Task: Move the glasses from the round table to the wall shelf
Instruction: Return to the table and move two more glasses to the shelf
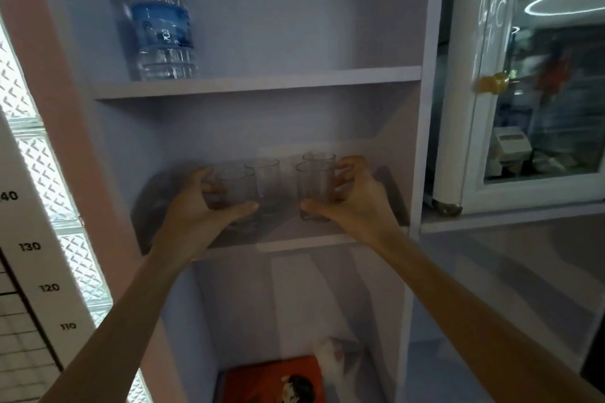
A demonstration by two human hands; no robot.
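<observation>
Both my arms reach into the middle compartment of the pale wall shelf (294,240). My left hand (199,206) wraps a clear short glass (237,190) whose base is on or just above the board. My right hand (350,196) grips another clear glass (312,188) near the board's front edge. Two more clear glasses stand behind them: one (266,173) in the middle and one (319,159) at the back right, partly hidden. The round table is out of view.
A water bottle (162,26) with a blue label stands on the upper board at the left. An orange book (278,379) lies in the compartment below. A glass-door cabinet (530,91) with a brass knob is at the right. A height chart (29,271) hangs at the left.
</observation>
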